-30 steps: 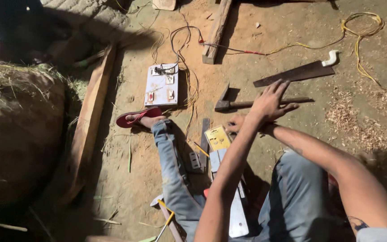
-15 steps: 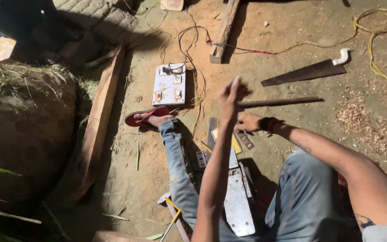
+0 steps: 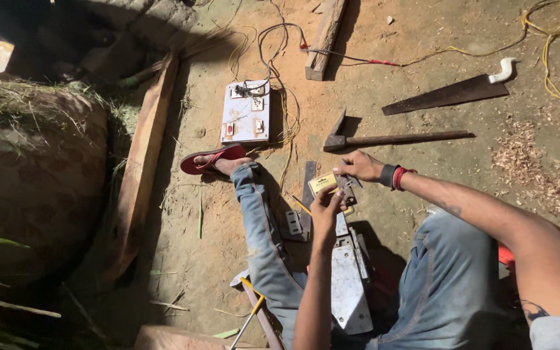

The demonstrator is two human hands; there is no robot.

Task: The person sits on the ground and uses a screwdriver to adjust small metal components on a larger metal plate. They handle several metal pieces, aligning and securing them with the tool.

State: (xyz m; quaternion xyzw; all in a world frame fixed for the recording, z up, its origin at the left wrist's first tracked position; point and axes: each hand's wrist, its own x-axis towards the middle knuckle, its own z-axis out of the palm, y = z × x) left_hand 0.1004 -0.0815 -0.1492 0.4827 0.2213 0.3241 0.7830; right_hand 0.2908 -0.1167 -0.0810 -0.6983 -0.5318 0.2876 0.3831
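Observation:
I sit on the dirt ground with my left leg stretched out. My right hand (image 3: pixel 360 166), with a red and black band at the wrist, pinches a small grey metal piece (image 3: pixel 346 188). My left hand (image 3: pixel 326 209) reaches up from below and its fingertips also grip that piece. A small yellow box (image 3: pixel 323 183) sits right beside the fingers; I cannot tell if it is held or lying on the ground. Under my hands lies a flat grey metal plate (image 3: pixel 348 282).
A hammer (image 3: pixel 393 138) and a hand saw (image 3: pixel 445 97) lie beyond my hands. A white switchboard (image 3: pixel 246 111) with wires, a wood block (image 3: pixel 324 35), a long plank (image 3: pixel 140 162), yellow cable (image 3: pixel 552 39), wood shavings (image 3: pixel 529 155), a red sandal (image 3: pixel 210 159) and a yellow-handled tool (image 3: pixel 251 311) lie around.
My right hand has drawn back from near the hammer, and my left hand has come down from an open raised pose. Both now meet on the small metal piece.

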